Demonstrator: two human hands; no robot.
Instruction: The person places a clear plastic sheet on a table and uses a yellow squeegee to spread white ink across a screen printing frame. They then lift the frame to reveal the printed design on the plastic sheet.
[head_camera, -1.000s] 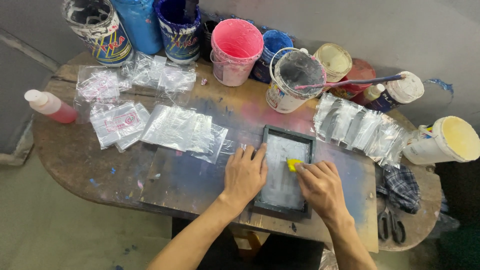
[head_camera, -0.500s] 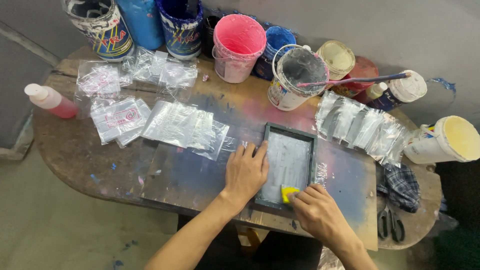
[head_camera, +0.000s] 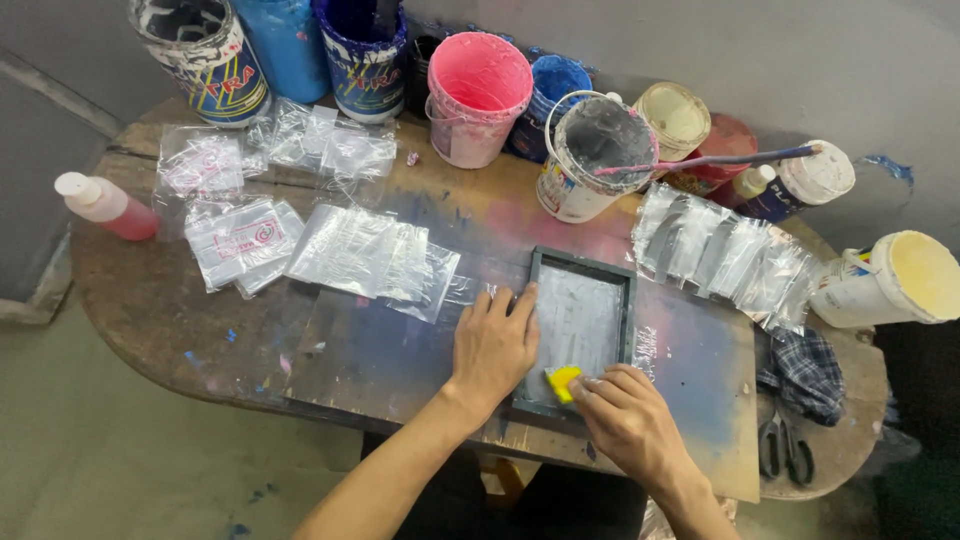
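A small dark-framed printing screen (head_camera: 580, 320) lies flat on a paint-stained board (head_camera: 690, 390) on the worn wooden table (head_camera: 150, 320). My left hand (head_camera: 492, 345) presses flat on the frame's left edge, fingers spread. My right hand (head_camera: 625, 420) grips a small yellow squeegee (head_camera: 562, 382) at the near end of the screen's mesh. A clear plastic bag edge (head_camera: 470, 290) shows under the frame's left side.
Stacks of clear plastic bags (head_camera: 375, 255) lie left of the screen, more bags (head_camera: 715, 255) right of it. Paint buckets (head_camera: 478, 95) line the back; a white pail (head_camera: 590, 150) holds a stick. A pink squeeze bottle (head_camera: 105, 205), scissors (head_camera: 785, 450) and a checked cloth (head_camera: 805, 370) lie at the edges.
My right hand has dragged the yellow squeegee from the upper part of the screen down to its near edge. My left hand stayed on the frame.
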